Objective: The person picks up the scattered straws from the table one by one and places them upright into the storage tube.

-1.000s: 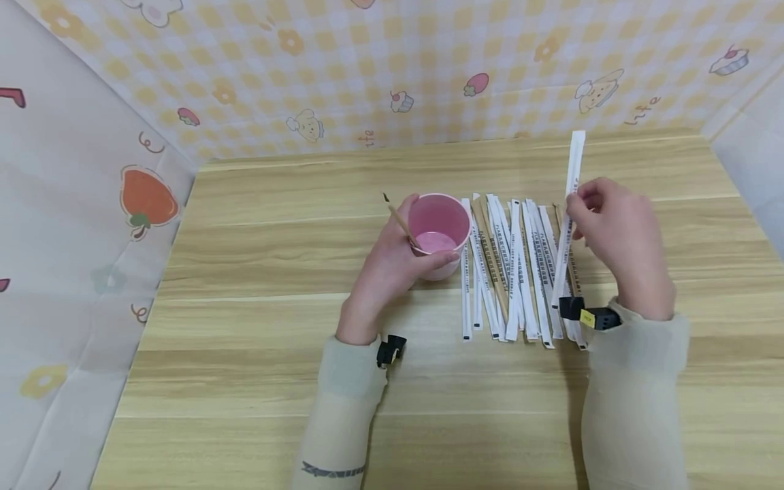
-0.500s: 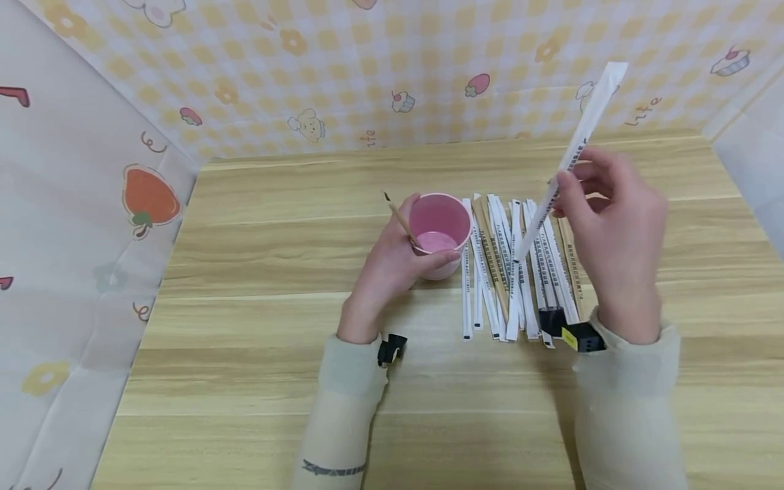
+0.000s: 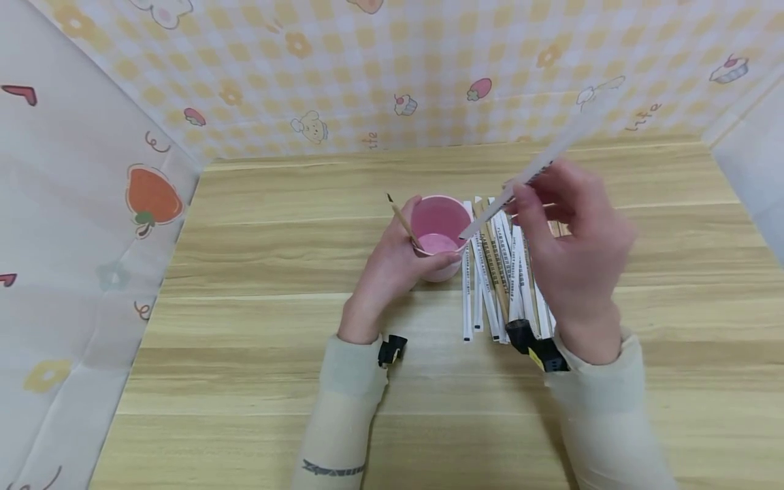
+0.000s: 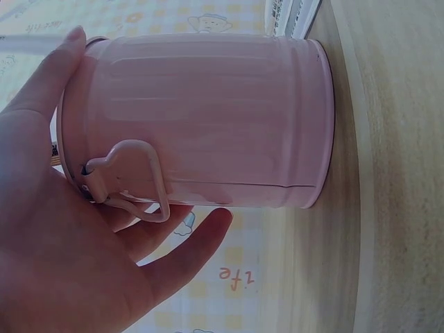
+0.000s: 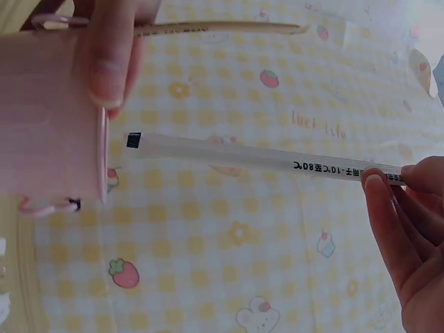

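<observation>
My left hand grips a small pink metal bucket at its rim, thumb on the near side and fingers round the far side. The bucket stands upright on the table, and a wire handle shows on its side. One brown paper-wrapped straw leans inside it against the left rim. My right hand pinches a white paper-wrapped straw between thumb and fingers. That straw slants in the air, its black-marked lower end close to the bucket's rim in the right wrist view.
Several white and brown paper-wrapped straws lie side by side on the wood-grain table, right of the bucket and partly under my right hand. A yellow checked cloth wall rises behind the table, and a white printed one on the left.
My right hand has lifted the white straw off the row and carried it left, tilting its lower end toward the bucket. The left hand keeps its place on the bucket.
</observation>
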Demonstrator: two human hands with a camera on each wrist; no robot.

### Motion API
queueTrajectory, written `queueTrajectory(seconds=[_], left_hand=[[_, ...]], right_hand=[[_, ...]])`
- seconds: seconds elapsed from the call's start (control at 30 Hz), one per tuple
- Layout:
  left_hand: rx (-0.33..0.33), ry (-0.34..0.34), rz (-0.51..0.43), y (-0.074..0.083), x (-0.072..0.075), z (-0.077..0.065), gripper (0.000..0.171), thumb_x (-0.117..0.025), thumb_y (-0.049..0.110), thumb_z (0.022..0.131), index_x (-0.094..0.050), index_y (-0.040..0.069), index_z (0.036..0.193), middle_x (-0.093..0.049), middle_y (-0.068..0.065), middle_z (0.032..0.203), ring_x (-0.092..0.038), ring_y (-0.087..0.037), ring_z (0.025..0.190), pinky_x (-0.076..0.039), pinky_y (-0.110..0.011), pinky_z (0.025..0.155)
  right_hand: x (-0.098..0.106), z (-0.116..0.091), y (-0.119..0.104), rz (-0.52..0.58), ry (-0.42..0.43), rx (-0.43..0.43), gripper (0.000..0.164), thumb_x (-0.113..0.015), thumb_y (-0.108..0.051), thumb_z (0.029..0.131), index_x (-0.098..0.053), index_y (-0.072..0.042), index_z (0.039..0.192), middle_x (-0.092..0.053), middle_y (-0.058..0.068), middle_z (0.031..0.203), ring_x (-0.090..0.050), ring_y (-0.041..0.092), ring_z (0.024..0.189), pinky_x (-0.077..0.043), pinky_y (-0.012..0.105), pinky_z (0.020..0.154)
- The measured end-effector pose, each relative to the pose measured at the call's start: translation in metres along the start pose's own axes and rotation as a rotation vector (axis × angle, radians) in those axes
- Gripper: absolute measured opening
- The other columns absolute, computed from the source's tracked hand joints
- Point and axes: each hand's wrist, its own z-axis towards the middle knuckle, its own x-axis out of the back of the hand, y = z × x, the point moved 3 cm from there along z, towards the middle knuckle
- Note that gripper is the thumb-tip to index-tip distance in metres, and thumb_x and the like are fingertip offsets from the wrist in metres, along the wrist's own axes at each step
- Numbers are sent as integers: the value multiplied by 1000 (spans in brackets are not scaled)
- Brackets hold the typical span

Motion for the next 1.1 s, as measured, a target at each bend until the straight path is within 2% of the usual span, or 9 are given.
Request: queueTrajectory(seconds=[0.13, 0.3, 0.47, 0.6, 0.73, 0.93, 1.1], left_hand=[[-8, -5, -13, -1, 0, -1, 106, -76, 54, 56, -19, 27, 141, -42, 0, 127, -46, -18, 110, -44, -37, 83], [-37, -15, -35, -2, -1, 0, 101, -74, 57, 58, -21, 28, 139, -44, 3, 123, -47, -15, 107, -43, -34, 85], [-91, -18, -39, -1, -1, 2, 91, -73, 54, 61, -27, 29, 135, -46, 7, 120, -47, -8, 105, -41, -33, 86], [-155, -17, -16, 0, 0, 5, 78, -73, 49, 65, -33, 30, 129, -47, 12, 117, -46, -4, 104, -40, -31, 87], [-202, -11, -4, 0, 0, 8, 64, -75, 33, 71, -39, 27, 124, -48, 12, 112, -45, -5, 101, -39, -29, 87], [-210, -12, 45, 1, 0, 11, 55, -74, 23, 72, -42, 22, 117, -50, 11, 106, -46, -2, 96, -39, -25, 85], [-202, -17, 53, 2, -1, 10, 57, -73, 18, 73, -42, 23, 119, -51, 10, 108, -48, -1, 96, -38, -23, 88]], right_hand=[[-10, -5, -1, -44, -103, 37, 23, -66, -7, 79, -60, 4, 98, -66, 5, 88, -63, 13, 71, -50, 19, 66], [-26, -14, 6, -138, -259, 107, 24, -64, -11, 81, -58, 3, 99, -66, 7, 88, -64, 14, 75, -52, 25, 64], [-40, -21, 9, -163, -368, 116, 22, -61, -14, 84, -56, 1, 99, -65, 8, 86, -64, 15, 74, -52, 27, 62], [-48, -26, 10, -172, -415, 107, 20, -57, -17, 85, -56, -1, 98, -66, 7, 83, -63, 13, 71, -51, 26, 60], [-54, -30, 13, -185, -437, 111, 19, -57, -16, 85, -57, -2, 97, -66, 6, 80, -62, 12, 66, -50, 26, 55], [-61, -35, 15, -172, -492, 86, 19, -56, -17, 86, -58, -3, 98, -67, 5, 81, -62, 12, 65, -50, 27, 53], [-65, -37, 19, -226, -536, 104, 19, -56, -20, 85, -60, -3, 93, -66, 6, 75, -63, 15, 63, -48, 26, 49]])
